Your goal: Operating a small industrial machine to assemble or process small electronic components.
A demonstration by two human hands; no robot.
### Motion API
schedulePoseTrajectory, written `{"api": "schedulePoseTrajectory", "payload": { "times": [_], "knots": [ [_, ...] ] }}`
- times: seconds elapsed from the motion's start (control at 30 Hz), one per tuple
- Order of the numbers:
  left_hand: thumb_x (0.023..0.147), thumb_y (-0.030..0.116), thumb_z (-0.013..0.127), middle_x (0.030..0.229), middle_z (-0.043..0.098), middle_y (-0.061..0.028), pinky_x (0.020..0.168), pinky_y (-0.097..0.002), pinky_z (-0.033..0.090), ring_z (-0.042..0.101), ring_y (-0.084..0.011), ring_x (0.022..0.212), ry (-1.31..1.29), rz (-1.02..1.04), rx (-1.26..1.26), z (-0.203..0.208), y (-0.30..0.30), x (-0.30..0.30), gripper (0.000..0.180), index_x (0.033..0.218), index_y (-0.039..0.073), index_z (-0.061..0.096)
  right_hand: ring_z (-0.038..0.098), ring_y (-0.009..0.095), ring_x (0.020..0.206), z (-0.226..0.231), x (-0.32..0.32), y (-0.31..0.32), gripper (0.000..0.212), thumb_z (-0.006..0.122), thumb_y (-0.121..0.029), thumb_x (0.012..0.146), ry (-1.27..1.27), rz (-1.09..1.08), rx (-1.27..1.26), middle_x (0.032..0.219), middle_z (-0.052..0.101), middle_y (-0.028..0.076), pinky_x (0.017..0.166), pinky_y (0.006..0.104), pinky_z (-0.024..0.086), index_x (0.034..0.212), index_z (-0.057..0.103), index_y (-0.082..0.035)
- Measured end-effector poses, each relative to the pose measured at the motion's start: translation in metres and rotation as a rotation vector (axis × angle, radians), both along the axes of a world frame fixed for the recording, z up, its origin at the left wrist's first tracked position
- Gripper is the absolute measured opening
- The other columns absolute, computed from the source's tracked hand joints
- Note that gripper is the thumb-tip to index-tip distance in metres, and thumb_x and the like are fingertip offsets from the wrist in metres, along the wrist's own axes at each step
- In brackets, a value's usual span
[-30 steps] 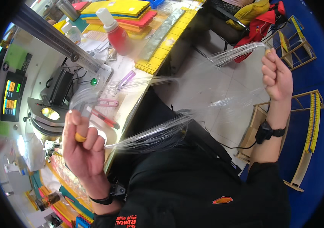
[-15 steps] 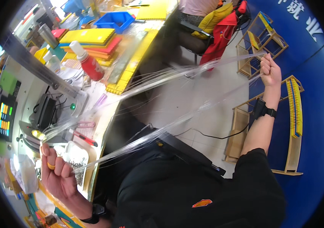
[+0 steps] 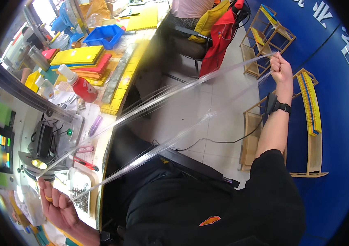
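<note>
A long loop of clear, shiny threads (image 3: 154, 99) stretches taut between my hands in two bundled lengths. My left hand (image 3: 59, 207) is closed on one end, low on the left beside the lit machine and the bench. Far out to the right, my right hand (image 3: 281, 70) grips the other end in a fist, arm extended. One length runs across the bench edge and the other passes above my lap. A few loose strands stray from the upper bundle. Near my left hand sits a pale tray (image 3: 93, 190) of small dark pieces.
On the bench (image 3: 108, 141) stand a red bottle (image 3: 85, 89) with a white cap, stacked yellow and red boards (image 3: 78, 57), a blue bin (image 3: 104, 37) and a red cutter (image 3: 86, 163). Wooden racks (image 3: 246, 141) line the blue wall. Another person sits on a chair (image 3: 189, 47) ahead.
The threads have drawn into narrower, straighter bundles, with fewer strays. My left hand sits lower and further left in the picture, while the scene has shifted leftward. Both hands keep their hold.
</note>
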State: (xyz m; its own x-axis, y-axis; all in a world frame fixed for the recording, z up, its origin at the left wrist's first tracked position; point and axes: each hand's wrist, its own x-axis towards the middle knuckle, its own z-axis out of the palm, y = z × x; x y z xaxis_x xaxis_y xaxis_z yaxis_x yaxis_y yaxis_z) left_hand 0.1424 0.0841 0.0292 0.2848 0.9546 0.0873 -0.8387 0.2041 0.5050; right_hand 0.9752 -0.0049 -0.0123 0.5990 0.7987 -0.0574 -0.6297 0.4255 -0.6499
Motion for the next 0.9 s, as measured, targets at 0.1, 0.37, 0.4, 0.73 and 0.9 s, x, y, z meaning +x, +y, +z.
{"api": "schedulePoseTrajectory", "payload": {
  "times": [0.1,0.37,0.4,0.73,0.9],
  "knots": [
    [0.119,0.017,0.028,0.079,0.023,0.0024,0.050,-0.0274,0.019,0.021,-0.0088,0.059,0.000,0.020,0.019,-0.002,0.001,-0.006,0.026,0.117,0.001,0.047,0.023,0.004,0.055,-0.002,0.003,0.000,0.022,0.051,-0.018,0.114,0.015,-0.043,-0.025,0.073,0.027,-0.006,0.042,0.0224,0.015,0.097,0.048,-0.006],
    [0.118,0.015,0.030,0.080,0.024,0.0025,0.050,-0.0280,0.019,0.021,-0.0090,0.061,-0.045,0.093,0.041,-0.009,0.000,-0.025,0.027,0.121,-0.003,0.050,0.024,0.004,0.055,-0.012,0.009,-0.009,0.022,0.053,-0.013,0.113,0.040,-0.169,-0.048,0.075,0.033,-0.005,0.042,0.0218,0.018,0.093,0.046,-0.006],
    [0.118,0.015,0.030,0.080,0.024,0.0025,0.050,-0.0280,0.019,0.021,-0.0090,0.061,-0.045,0.091,0.042,-0.010,0.000,-0.027,0.027,0.121,-0.003,0.050,0.023,0.004,0.055,-0.014,0.010,-0.011,0.023,0.053,-0.013,0.113,0.052,-0.181,-0.048,0.075,0.032,-0.005,0.042,0.0218,0.019,0.092,0.046,-0.006],
    [0.117,0.012,0.031,0.082,0.027,0.0023,0.052,-0.0268,0.021,0.024,-0.0084,0.062,0.125,0.290,0.065,-0.005,-0.005,-0.066,0.044,0.156,-0.007,0.035,0.022,0.005,0.053,-0.043,0.061,-0.061,0.025,0.050,-0.011,0.113,0.107,-0.292,-0.068,0.072,0.030,-0.006,0.042,0.0230,0.016,0.089,0.045,-0.008],
    [0.116,0.009,0.032,0.085,0.029,0.0017,0.051,-0.0266,0.020,0.024,-0.0082,0.063,0.266,0.271,0.041,0.002,-0.011,-0.045,0.051,0.164,-0.005,0.026,0.024,0.006,0.052,-0.038,0.072,-0.080,0.032,0.046,-0.022,0.116,-0.085,-0.446,-0.327,0.067,0.029,-0.007,0.043,0.0237,0.016,0.088,0.051,-0.006]
  ]
}}
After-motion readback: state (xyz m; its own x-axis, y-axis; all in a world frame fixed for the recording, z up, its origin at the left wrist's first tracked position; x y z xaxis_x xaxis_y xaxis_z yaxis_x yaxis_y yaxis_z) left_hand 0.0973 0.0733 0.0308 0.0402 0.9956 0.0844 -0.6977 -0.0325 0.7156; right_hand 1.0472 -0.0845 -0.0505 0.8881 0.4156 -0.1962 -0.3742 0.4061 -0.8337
